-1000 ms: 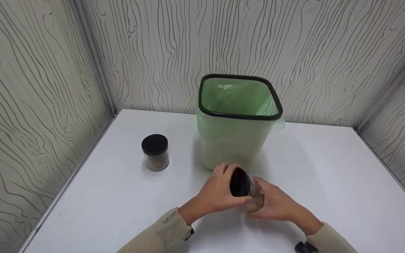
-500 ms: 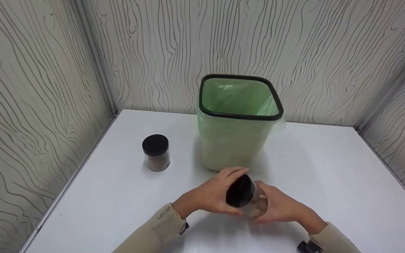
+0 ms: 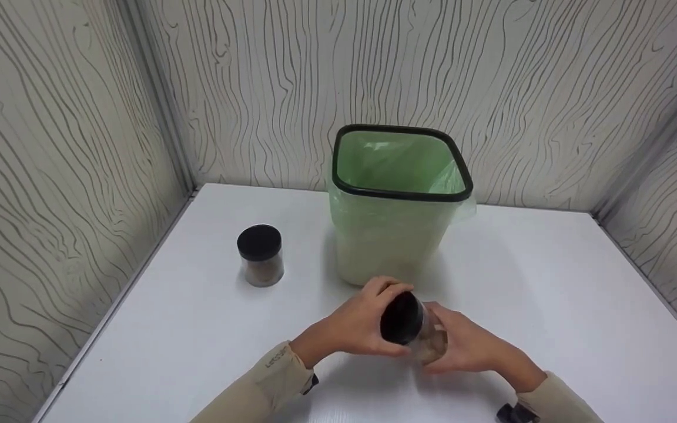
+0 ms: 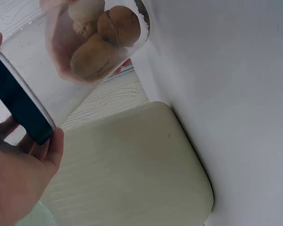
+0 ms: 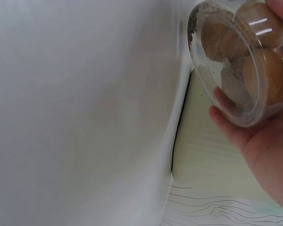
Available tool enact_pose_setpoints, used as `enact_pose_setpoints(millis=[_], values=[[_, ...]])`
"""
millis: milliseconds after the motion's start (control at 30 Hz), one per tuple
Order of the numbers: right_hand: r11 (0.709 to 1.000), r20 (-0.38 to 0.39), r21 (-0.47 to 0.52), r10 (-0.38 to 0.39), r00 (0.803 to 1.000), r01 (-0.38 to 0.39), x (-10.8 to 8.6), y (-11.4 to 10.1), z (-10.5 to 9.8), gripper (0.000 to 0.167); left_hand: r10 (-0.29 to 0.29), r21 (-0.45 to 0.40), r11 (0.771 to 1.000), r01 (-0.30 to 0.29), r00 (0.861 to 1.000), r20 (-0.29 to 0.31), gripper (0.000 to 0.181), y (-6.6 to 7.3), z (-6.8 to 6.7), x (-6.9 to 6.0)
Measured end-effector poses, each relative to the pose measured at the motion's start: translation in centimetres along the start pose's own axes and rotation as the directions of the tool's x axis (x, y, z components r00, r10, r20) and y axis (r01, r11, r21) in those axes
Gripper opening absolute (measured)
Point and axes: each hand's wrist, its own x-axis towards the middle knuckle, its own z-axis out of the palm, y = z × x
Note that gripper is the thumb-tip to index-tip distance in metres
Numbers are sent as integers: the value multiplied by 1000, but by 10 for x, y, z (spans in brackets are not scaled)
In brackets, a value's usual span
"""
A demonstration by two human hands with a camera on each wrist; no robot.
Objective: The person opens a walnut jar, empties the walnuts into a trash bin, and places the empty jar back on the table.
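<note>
A clear jar (image 3: 432, 343) with a black lid (image 3: 400, 318) is held tilted between both hands, in front of the bin. My left hand (image 3: 355, 324) grips the lid, thumb on the near side and fingers over the far side. My right hand (image 3: 469, 345) holds the clear body near its base. In the left wrist view, the lid (image 4: 21, 100) sits on the jar's mouth. Several brown, rounded, nut-like pieces (image 4: 119, 26), some cracked, lie at the bottom end. The right wrist view shows the jar's round base (image 5: 212, 61) with right-hand fingers (image 5: 228, 129) beneath it.
A second black-lidded clear jar (image 3: 261, 255), with brownish contents, stands upright to the left on the white table (image 3: 197, 329). Behind the hands stands a pale bin (image 3: 385, 241) with a black rim and a green liner. Patterned walls (image 3: 268, 88) enclose the table.
Both hands and the jar have come slightly nearer the person, with the lid end tipped a little. The left hand has shifted its fingers on the lid. The second jar and bin stay put.
</note>
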Motion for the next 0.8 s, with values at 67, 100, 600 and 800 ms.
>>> enact_pose_setpoints(millis=[67, 100, 600, 800], values=[[1000, -14, -5, -13, 1000, 13, 0, 0, 0, 91, -32, 11, 999, 32, 999, -25, 89, 2, 2, 1], [1000, -22, -11, -21, 1000, 21, 0, 0, 0, 90, -47, 17, 999, 48, 998, -39, 88, 3, 3, 1], [996, -117, -84, 11, 993, -21, 0, -3, 1, 87, -282, -39, 959, 279, 951, -124, 80, 14, 6, 5], [997, -130, -67, 20, 991, -29, 0, 0, 1, 87, -290, -51, 957, 286, 950, -116, 80, 12, 3, 4]])
